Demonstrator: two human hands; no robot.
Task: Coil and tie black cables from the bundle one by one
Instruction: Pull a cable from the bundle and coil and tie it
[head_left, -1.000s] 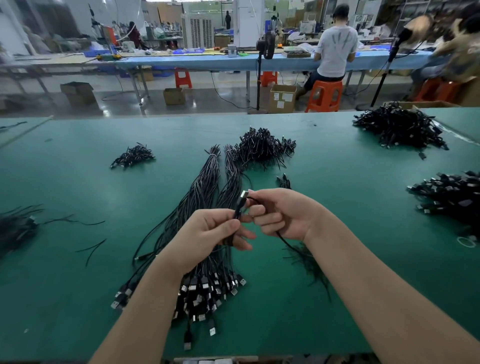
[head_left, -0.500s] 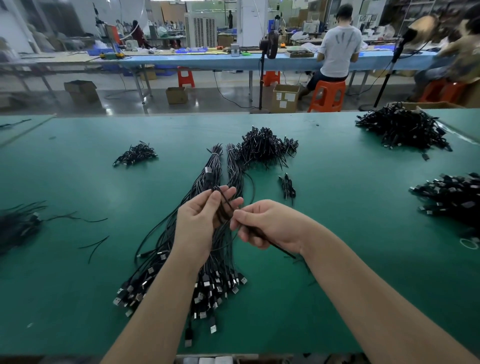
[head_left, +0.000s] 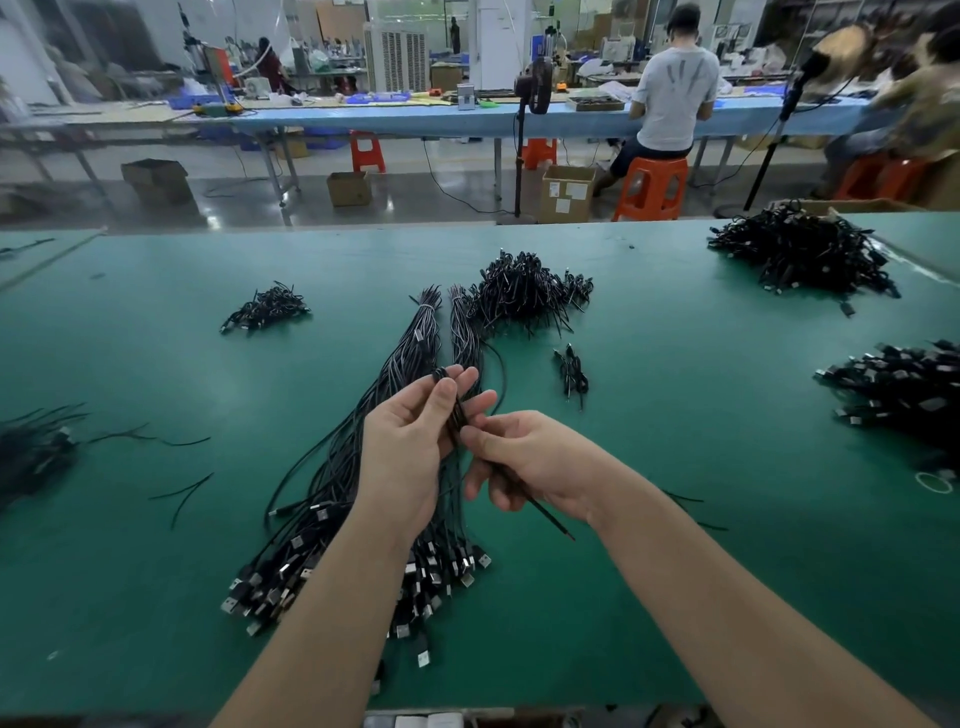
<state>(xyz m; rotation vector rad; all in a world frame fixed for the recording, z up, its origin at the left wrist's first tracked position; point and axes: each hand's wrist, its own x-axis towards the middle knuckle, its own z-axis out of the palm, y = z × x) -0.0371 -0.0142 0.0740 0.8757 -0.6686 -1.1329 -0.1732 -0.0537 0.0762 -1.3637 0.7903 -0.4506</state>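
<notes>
1. Since a moment ago the coiled cable (head_left: 453, 410) is sitting higher between the hands: the left hand (head_left: 410, 441) is rising with it, and the right hand (head_left: 524, 457) is coming in lower against its near end.
2. The left hand's thumb and fingertips are pinching the top of the folded cable; the right hand's thumb and forefinger are pinching its lower part, with a loose tail (head_left: 550, 519) sticking out below the palm.
3. The cable is hovering just above the long bundle (head_left: 415, 364) lying on the green table (head_left: 675, 597), plugs toward the person.
4. A single tied coil (head_left: 571, 371) is lying just right of the bundle, a finished heap (head_left: 524, 291) beyond it, with more piles (head_left: 800, 254) further right.
5. To my eye, the risk is the loops springing open if either pinch is easing while the tail is being wrapped; the dangling tail could also be snagging strands of the bundle underneath.
</notes>
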